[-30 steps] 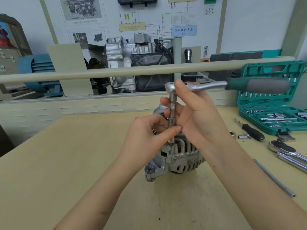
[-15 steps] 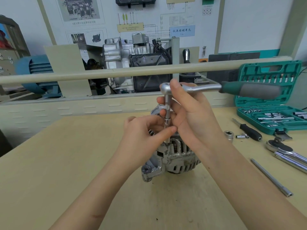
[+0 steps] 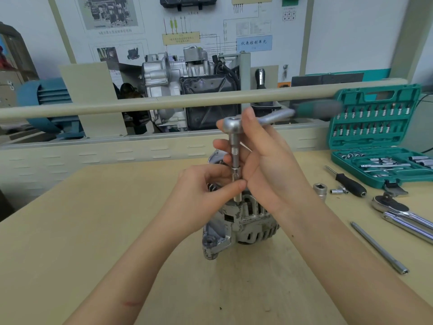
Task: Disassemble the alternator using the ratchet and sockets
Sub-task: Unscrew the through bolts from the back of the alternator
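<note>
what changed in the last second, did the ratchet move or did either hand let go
The ratchet handle swung slightly away, toward the back. Neither hand let go: the right hand still holds the ratchet head and extension, and the left hand still pinches the socket. The alternator stayed put.

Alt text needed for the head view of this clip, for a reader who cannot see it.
Two bare hands steady a ratchet with a vertical extension on an alternator standing on a wooden table: the left hand pinches the extension low down, the right hand grips it near the head. An open green socket case and loose tools lie to the right.
</note>
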Demonstrator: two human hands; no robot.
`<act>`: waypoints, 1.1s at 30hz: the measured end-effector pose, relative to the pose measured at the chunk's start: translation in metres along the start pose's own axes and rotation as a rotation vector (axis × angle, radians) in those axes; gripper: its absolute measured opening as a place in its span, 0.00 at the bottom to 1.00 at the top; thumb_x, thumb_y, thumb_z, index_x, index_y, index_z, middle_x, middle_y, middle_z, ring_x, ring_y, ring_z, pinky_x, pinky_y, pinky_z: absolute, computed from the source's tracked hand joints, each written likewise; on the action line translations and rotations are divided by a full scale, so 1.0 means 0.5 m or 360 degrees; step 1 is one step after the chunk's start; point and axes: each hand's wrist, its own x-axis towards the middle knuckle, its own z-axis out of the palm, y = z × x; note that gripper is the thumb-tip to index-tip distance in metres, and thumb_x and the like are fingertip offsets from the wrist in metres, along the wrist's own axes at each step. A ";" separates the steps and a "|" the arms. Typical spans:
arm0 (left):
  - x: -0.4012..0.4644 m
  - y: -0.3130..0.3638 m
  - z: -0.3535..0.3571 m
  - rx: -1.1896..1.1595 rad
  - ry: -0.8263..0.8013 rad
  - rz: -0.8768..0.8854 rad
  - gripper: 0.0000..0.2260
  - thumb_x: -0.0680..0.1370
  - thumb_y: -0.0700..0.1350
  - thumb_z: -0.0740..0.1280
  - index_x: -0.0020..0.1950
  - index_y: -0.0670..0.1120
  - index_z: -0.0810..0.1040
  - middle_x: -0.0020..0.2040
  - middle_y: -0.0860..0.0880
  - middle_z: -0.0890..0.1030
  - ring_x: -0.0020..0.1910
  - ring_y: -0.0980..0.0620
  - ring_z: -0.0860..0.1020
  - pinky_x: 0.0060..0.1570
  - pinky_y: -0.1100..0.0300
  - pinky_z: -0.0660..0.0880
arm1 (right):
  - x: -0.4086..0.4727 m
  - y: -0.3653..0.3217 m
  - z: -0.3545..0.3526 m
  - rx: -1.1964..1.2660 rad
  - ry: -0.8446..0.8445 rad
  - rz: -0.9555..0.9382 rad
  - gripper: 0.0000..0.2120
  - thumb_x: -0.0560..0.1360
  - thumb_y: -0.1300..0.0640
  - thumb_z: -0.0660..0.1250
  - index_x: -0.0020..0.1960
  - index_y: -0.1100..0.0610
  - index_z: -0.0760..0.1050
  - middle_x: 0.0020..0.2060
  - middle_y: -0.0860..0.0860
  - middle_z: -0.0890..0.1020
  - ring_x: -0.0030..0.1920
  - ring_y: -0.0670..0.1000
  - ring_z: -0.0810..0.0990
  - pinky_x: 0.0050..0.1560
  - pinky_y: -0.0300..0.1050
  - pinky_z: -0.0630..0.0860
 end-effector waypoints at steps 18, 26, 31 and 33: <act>-0.002 0.003 0.003 0.0002 0.0236 -0.0009 0.09 0.67 0.45 0.74 0.31 0.56 0.77 0.29 0.61 0.80 0.34 0.67 0.78 0.40 0.70 0.73 | 0.010 -0.009 -0.011 -0.0088 -0.0045 -0.0010 0.16 0.62 0.49 0.66 0.44 0.59 0.74 0.36 0.49 0.83 0.35 0.45 0.81 0.37 0.37 0.77; 0.001 0.004 -0.014 -0.0018 0.0099 -0.0055 0.05 0.69 0.46 0.72 0.39 0.56 0.79 0.35 0.61 0.82 0.40 0.68 0.78 0.41 0.79 0.70 | 0.012 -0.004 -0.012 -0.0092 0.0022 -0.0046 0.18 0.62 0.48 0.65 0.46 0.59 0.74 0.39 0.49 0.83 0.41 0.46 0.82 0.37 0.37 0.76; 0.002 0.010 -0.016 0.0101 0.0221 0.0020 0.06 0.68 0.45 0.74 0.34 0.54 0.79 0.30 0.62 0.81 0.37 0.67 0.78 0.40 0.72 0.72 | 0.011 0.000 -0.010 -0.0007 -0.0091 0.0067 0.16 0.64 0.45 0.62 0.42 0.56 0.77 0.37 0.47 0.84 0.39 0.45 0.83 0.38 0.36 0.78; 0.001 0.009 -0.010 0.0196 0.0298 0.0077 0.05 0.66 0.48 0.73 0.33 0.53 0.79 0.29 0.62 0.80 0.36 0.67 0.78 0.46 0.65 0.71 | 0.008 0.003 -0.005 -0.0017 -0.0054 0.0014 0.17 0.62 0.47 0.66 0.44 0.58 0.76 0.36 0.47 0.84 0.35 0.44 0.81 0.36 0.37 0.77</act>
